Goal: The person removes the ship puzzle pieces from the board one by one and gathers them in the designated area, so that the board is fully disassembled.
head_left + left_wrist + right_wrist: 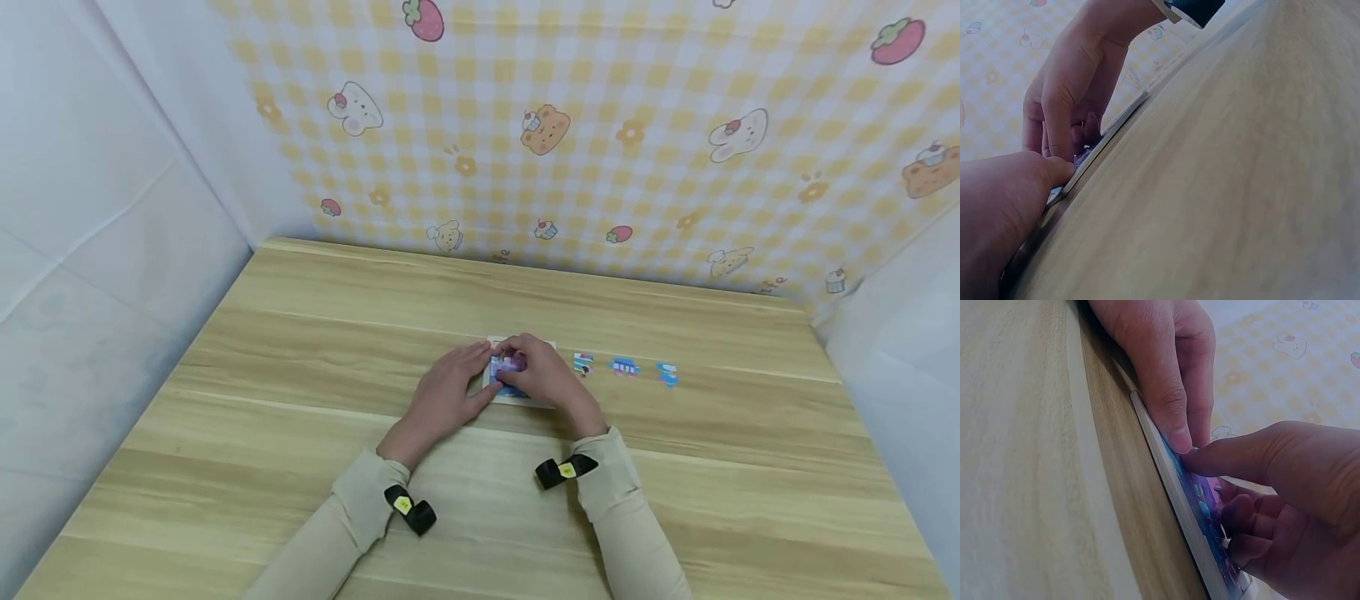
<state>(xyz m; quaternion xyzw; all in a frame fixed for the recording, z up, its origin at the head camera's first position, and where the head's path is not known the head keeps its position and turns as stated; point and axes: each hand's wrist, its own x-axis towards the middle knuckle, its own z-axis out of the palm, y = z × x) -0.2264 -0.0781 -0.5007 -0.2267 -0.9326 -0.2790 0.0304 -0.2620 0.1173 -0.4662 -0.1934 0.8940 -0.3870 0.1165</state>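
A small jigsaw puzzle board (487, 392) with a pale frame and a purple-blue picture lies flat on the table. Along its left edge my left hand (448, 387) rests with fairly straight fingers, thumb at the near side. My right hand (546, 375) arches over the board, thumb and fingers curled around a purple puzzle piece (513, 362) at the picture's surface. In the right wrist view both thumbs meet over the blue-purple picture (1200, 497). The right fingers hide much of the piece's outline.
To the right of the board lie three loose puzzle pieces in a row: the nearest piece (582, 363), a middle piece (624, 367) and a far one (667, 374). A yellow checked cloth (600, 183) hangs behind the wooden table (337, 333).
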